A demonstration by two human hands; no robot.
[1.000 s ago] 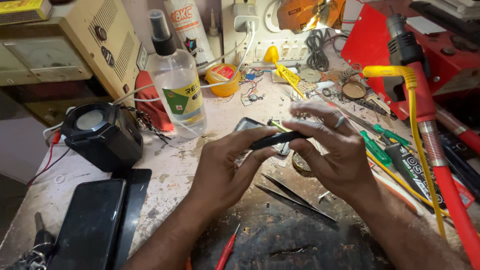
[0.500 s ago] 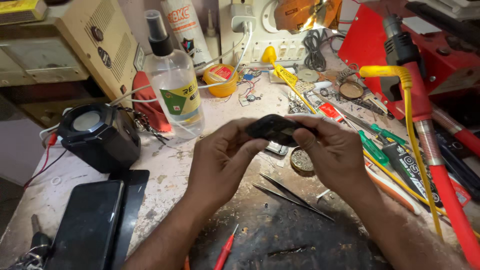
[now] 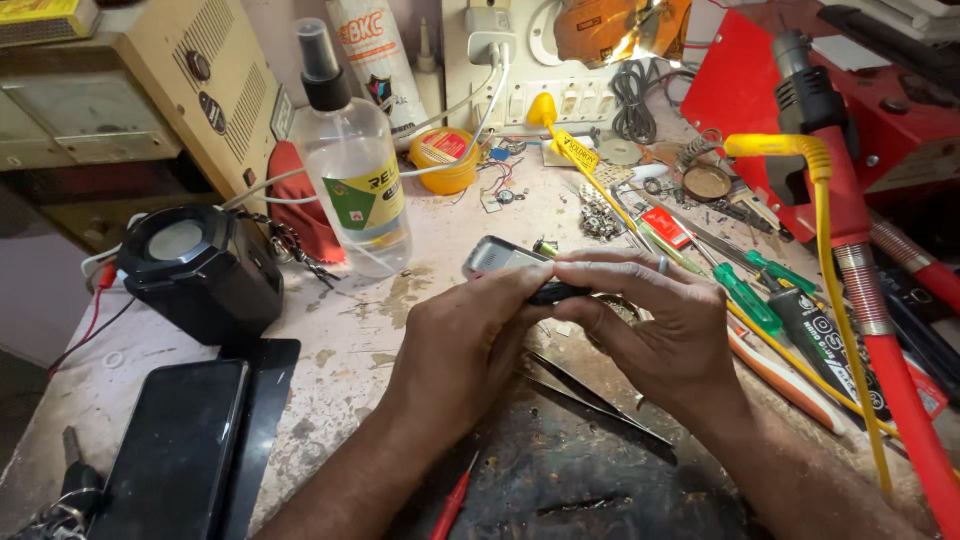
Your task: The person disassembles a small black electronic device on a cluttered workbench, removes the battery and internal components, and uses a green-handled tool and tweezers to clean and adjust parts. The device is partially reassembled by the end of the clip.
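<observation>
My left hand and my right hand meet above the middle of the bench, both gripping a small black device between the fingertips. Most of that device is hidden by my fingers. Just behind my hands a small grey phone lies flat on the bench. Black tweezers rest on the dark mat under my right wrist. A ring shows on one finger of my right hand.
A clear spray bottle and a black speaker stand at the left, a dark smartphone at the near left. Green-handled screwdrivers, a yellow cable and a red hot-air tool crowd the right. A yellow tin sits at the back.
My hands have turned the black device, so less of it shows now. The grey phone behind my hands has come into view. My hands stayed over the same spot.
</observation>
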